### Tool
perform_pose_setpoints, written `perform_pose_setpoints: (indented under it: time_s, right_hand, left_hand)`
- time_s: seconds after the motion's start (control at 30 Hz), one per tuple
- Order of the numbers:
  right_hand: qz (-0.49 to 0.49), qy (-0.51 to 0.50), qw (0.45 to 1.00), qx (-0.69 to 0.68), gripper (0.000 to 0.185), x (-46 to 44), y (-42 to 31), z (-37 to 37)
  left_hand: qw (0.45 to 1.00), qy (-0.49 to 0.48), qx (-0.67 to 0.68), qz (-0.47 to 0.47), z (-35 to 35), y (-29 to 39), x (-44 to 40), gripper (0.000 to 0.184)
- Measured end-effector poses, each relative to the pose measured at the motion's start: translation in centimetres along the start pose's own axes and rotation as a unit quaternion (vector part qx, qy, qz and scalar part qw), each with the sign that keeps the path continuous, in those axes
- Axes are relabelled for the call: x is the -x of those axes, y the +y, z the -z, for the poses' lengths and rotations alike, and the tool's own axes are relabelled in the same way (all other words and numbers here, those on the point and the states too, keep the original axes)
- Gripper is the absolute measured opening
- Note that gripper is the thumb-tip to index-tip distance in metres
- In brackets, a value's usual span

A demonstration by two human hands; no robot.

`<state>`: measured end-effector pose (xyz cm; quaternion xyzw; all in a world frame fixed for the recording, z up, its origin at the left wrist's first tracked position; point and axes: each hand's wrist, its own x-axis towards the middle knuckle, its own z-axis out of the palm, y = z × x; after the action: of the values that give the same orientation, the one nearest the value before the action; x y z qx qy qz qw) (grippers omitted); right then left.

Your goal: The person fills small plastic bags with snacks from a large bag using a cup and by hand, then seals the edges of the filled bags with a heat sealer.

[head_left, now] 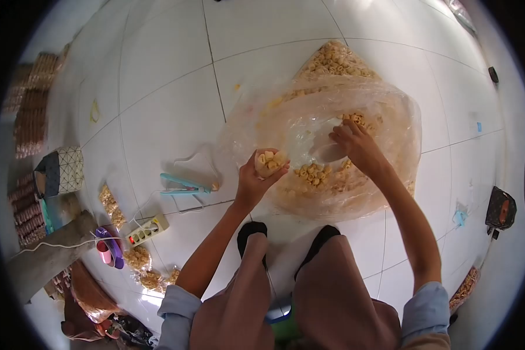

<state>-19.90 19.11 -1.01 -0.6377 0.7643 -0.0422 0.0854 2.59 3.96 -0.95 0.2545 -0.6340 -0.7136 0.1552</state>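
My left hand (pixel 255 182) is wrapped round a small clear plastic bag (pixel 270 170), held upright with ring-shaped snack pieces (pixel 269 158) showing at its mouth. Over a large clear plastic bag (pixel 391 134) spread on the floor, my right hand (pixel 359 146) has its fingers curled together beside a heap of snack pieces (pixel 359 118). Whatever those fingers hold, if anything, is hidden. Another heap of snack pieces (pixel 314 174) lies in the large bag between my hands, and many more pieces (pixel 335 58) fill its far end.
Left of me, a light-blue handheld sealer (pixel 184 185) lies on the tiles with its cord near a power strip (pixel 148 230). Filled snack packets (pixel 112 205) rest beyond it, close to a purple object (pixel 112 248). A dark pouch (pixel 500 209) is at the right wall.
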Motion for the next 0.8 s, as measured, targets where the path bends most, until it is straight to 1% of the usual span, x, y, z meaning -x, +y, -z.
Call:
perform_pose_setpoints:
  time_s: [0.03,0.07,0.1,0.17,0.2,0.27,0.3,0.37,0.4,0.43,0.47,0.5,0.53,0.57,0.63,0.7,0.77,0.8]
  right_hand:
    - [0.013,-0.053,0.996,-0.072,0.034,0.0,0.5,0.2]
    - [0.087,0.016,0.996,-0.022,0.03,0.7,0.6,-2.1]
    - [0.087,0.019,0.996,-0.018,0.03,1.0,-0.3,-2.9]
    - [0.135,-0.065,0.989,-0.01,0.035,1.4,-2.7,-3.3]
    - [0.137,-0.064,0.989,-0.007,0.035,1.4,-3.5,-2.9]
    - [0.116,-0.152,0.974,-0.119,0.048,0.9,-4.5,-1.9]
    - [0.119,-0.148,0.975,-0.115,0.048,0.6,-4.5,-1.4]
    - [0.079,-0.19,0.964,-0.167,0.06,0.0,-3.7,0.0]
    - [0.083,-0.188,0.965,-0.161,0.06,-0.3,-3.1,1.4]
    - [0.064,-0.177,0.971,-0.15,0.059,-0.4,-2.6,3.2]
    - [0.044,-0.165,0.976,-0.137,0.059,-0.5,-2.0,5.2]
    - [0.045,-0.16,0.978,-0.128,0.059,-0.4,-1.4,7.3]
    - [0.013,-0.131,0.98,-0.147,0.059,-0.3,-0.7,9.5]
    - [-0.017,-0.1,0.981,-0.164,0.059,-0.3,-0.3,11.9]
    - [-0.031,-0.068,0.986,-0.149,0.059,-0.4,-0.9,17.6]
    - [-0.043,-0.035,0.989,-0.137,0.059,-0.2,-2.3,23.2]
    - [-0.107,-0.011,0.98,-0.166,0.056,-0.2,-4.3,27.9]
    - [-0.077,0.002,0.99,-0.117,0.055,-0.1,-5.1,29.8]
  left_hand:
    - [1.0,-0.003,0.011,0.004,-0.1,0.2,-0.1,0.034]
    - [1.0,-0.005,0.009,-0.001,-0.1,0.4,-0.2,0.034]
    - [1.0,0.002,0.01,-0.001,-0.2,0.6,-0.2,0.034]
    - [1.0,0.01,0.014,-0.007,-0.6,0.5,-0.3,0.034]
    - [0.999,0.023,0.03,-0.004,-0.7,0.4,-0.2,0.033]
    - [0.998,0.037,0.044,-0.006,-0.5,0.3,0.0,0.032]
    - [0.999,0.025,0.042,-0.003,-0.3,0.6,0.0,0.032]
    - [0.999,0.018,0.039,-0.008,-0.1,1.4,-0.5,0.032]
    - [0.997,0.019,0.073,-0.009,-0.2,1.8,-0.8,0.033]
    - [0.994,0.02,0.106,-0.008,-0.3,2.3,-0.9,0.033]
    - [0.994,0.02,0.108,-0.015,-0.3,2.9,-1.1,0.033]
    - [0.997,0.009,0.081,-0.02,-0.3,3.6,-1.5,0.032]
    - [0.998,-0.003,0.054,-0.028,-0.4,4.2,-1.9,0.032]
    - [0.998,-0.004,0.056,-0.042,-0.6,4.9,-2.3,0.032]
    - [0.994,-0.015,-0.067,-0.083,-0.9,6.4,-2.6,0.031]
    - [0.992,-0.017,-0.077,-0.097,-1.3,8.3,-2.8,0.032]
    - [0.99,-0.02,-0.089,-0.11,-1.6,10.2,-3.1,0.032]
    - [0.984,-0.013,-0.114,-0.134,-1.8,11.1,-3.1,0.036]
